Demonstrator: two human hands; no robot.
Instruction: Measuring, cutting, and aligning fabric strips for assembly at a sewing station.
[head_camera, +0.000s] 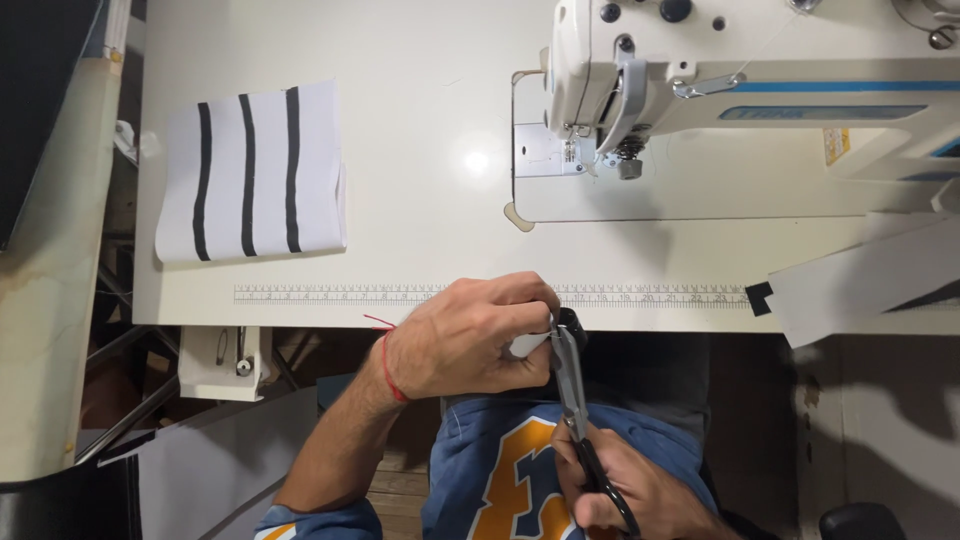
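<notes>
While the left hand (470, 335) pinches a small white scrap of fabric (527, 345) right at the near edge of the table (420, 120), the right hand (630, 490) is closed around the black handles of a pair of scissors (572, 385), blades pointing up toward the pinched piece. Looks like the scrap is held off the table edge so the blades can get at it from below without scraping the tabletop, and the left fingers are bunched tight, probably to keep the little piece taut. Can't really tell whether the blades are actually biting the fabric or just touching it, the fingers hide that spot.

Around it: a ruler strip (330, 294) runs along the near edge of the table, just past the left knuckles. Off to the far left there's a folded piece of white cloth with black stripes (250, 172), well apart from the hands. The sewing machine (750, 70) sits at the far right with its needle area (575, 150) bare. A grey sheet with a black corner (860, 280) lies at the right, overhanging the edge. Nothing sits between the hands and the machine; the cutting happens over the person's lap, above the blue shirt with orange lettering (520, 480).
</notes>
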